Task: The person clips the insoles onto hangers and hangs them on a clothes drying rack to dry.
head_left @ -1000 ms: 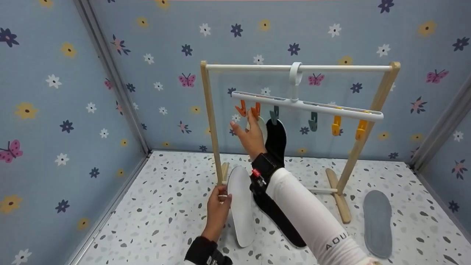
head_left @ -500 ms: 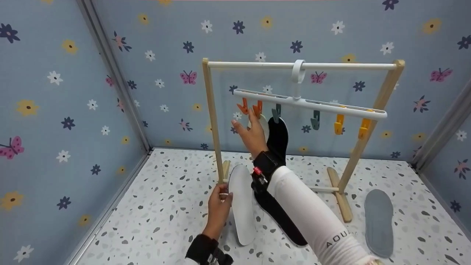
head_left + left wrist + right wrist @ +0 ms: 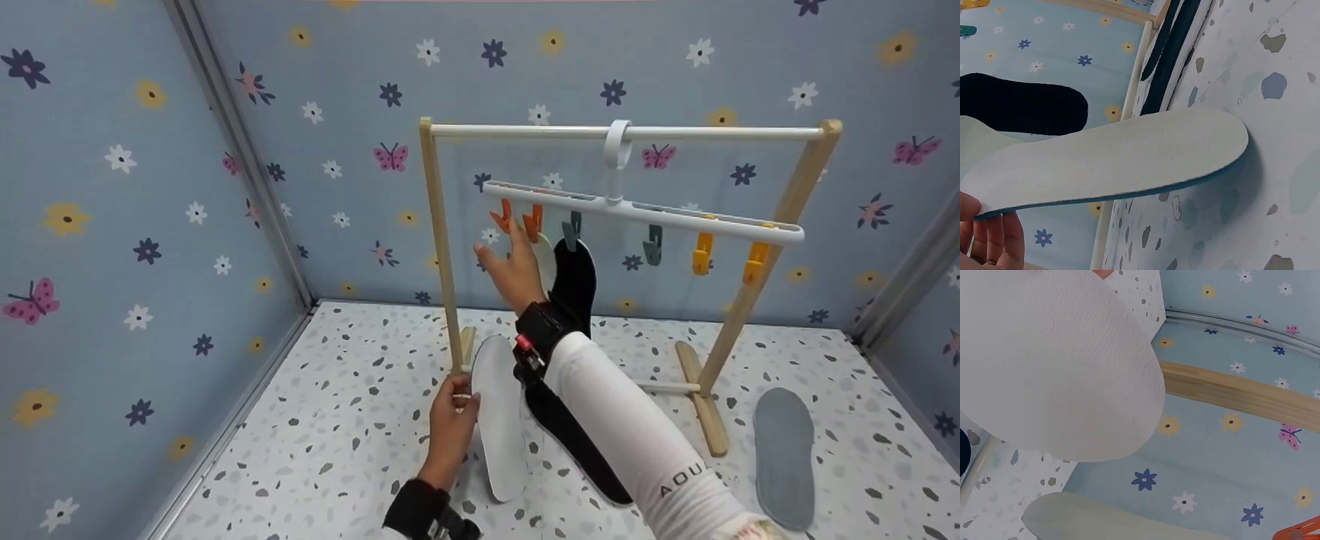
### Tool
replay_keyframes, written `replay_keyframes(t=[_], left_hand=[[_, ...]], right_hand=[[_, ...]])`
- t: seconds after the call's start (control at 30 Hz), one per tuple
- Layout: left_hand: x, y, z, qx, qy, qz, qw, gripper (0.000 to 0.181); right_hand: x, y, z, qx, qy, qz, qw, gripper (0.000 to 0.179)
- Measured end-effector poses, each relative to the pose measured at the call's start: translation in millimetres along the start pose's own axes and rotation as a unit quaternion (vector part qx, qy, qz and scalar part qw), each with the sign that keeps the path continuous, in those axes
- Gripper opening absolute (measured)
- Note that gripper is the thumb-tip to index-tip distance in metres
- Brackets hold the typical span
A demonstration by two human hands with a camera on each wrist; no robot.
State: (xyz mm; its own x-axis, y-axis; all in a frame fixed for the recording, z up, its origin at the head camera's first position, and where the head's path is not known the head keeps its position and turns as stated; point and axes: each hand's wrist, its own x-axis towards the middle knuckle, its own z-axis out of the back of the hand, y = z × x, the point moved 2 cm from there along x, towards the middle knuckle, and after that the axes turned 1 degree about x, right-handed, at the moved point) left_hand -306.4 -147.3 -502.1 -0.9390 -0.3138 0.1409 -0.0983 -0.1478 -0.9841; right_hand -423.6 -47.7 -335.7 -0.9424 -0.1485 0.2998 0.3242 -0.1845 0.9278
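Observation:
My left hand (image 3: 452, 424) pinches the edge of a white insole (image 3: 499, 420), which stands upright above the floor. Its blue underside edge shows in the left wrist view. My right hand (image 3: 517, 274) is raised to the hanger (image 3: 570, 199), thumb and index finger spread apart. The index fingertip is close to the two orange clothespins (image 3: 532, 223), between them in the head view. A pale insole (image 3: 1112, 517) hangs from the inner orange clothespin, partly hidden by the right hand. Beside it a black insole (image 3: 576, 277) hangs from a green clothespin (image 3: 571, 232).
The hanger hooks over the white rail of a wooden stand (image 3: 439, 225). Another green clothespin (image 3: 652, 246) and two yellow clothespins (image 3: 702, 255) hang at right. A black insole (image 3: 577, 442) lies under my right arm, a grey insole (image 3: 784, 457) on the right floor.
The head view shifts slightly, moving the scene a little right. Against the clothespins, the right index fingertip has edged slightly left. The left hand keeps its hold on the white insole.

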Motion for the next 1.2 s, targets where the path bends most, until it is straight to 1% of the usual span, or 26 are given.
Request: replay_keyframes(t=[0.13, 0.27, 0.47, 0.5, 0.53, 0.73, 0.93, 1.2], left_hand=[[0.1, 1.6, 0.7, 0.003, 0.002, 0.006, 1.0, 0.024], [-0.5, 0.2, 0.9, 0.006, -0.001, 0.011, 0.9999, 0.025], [-13.9, -31.5, 5.2, 0.009, -0.001, 0.011, 0.9999, 0.025], [-16.1, -35.7, 6.0, 0.009, 0.0, 0.008, 0.9999, 0.025], [-16.8, -36.8, 6.3, 0.008, 0.001, 0.006, 0.9999, 0.024], [-16.0, -36.2, 7.2, 0.008, 0.004, 0.002, 1.0, 0.023], [-16.1, -36.6, 7.8, 0.005, 0.001, 0.002, 1.0, 0.022], [-17.5, -36.1, 6.7, 0.002, 0.001, -0.003, 1.0, 0.022]], right_hand=[[1.6, 0.9, -1.4, 0.003, 0.003, 0.01, 0.9999, 0.076], [4.8, 1.9, -0.7, 0.002, -0.004, 0.014, 0.9999, 0.075], [9.4, 2.5, 0.1, -0.012, -0.013, 0.02, 0.9996, 0.075], [9.8, 2.3, -0.2, -0.012, -0.014, 0.02, 0.9996, 0.075], [10.3, 1.9, -0.5, -0.011, -0.013, 0.019, 0.9997, 0.075], [12.5, 1.4, -4.2, -0.007, -0.01, 0.006, 0.9999, 0.076], [13.4, 2.0, -5.4, 0.006, -0.017, 0.009, 0.9998, 0.078], [10.3, 2.8, -5.6, 0.011, -0.021, 0.009, 0.9997, 0.077]])
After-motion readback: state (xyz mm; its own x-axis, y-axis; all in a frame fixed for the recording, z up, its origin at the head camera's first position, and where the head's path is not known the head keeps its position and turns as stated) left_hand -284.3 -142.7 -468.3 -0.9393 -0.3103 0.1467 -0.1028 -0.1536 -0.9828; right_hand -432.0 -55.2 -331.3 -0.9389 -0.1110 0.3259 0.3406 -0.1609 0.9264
